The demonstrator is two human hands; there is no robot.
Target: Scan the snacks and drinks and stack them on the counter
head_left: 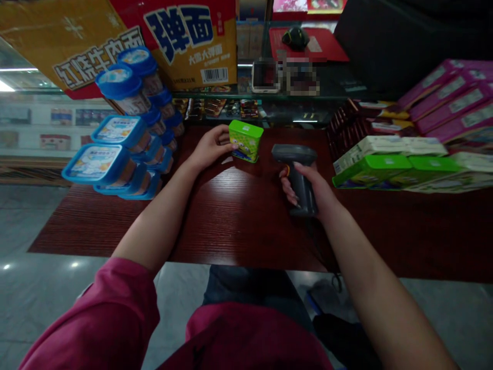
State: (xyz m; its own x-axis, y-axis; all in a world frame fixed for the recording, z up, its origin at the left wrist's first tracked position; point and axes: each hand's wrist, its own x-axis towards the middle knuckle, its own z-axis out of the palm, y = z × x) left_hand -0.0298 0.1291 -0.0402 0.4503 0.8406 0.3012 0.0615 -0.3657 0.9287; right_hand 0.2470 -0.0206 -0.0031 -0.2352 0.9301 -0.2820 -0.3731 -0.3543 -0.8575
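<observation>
A small green box (246,140) with cartoon faces stands on the dark red wooden counter (239,221). My left hand (211,148) grips its left side, fingers curled round it. My right hand (308,191) is wrapped round the handle of a grey barcode scanner (296,169), whose head points toward the green box, a short gap to its right.
Stacked blue-lidded tubs (115,139) stand at the left. A big yellow and red carton (169,41) sits behind them. Green and white boxes (385,167) and pink boxes (450,97) lie at the right. A glass display case (254,105) runs behind the counter.
</observation>
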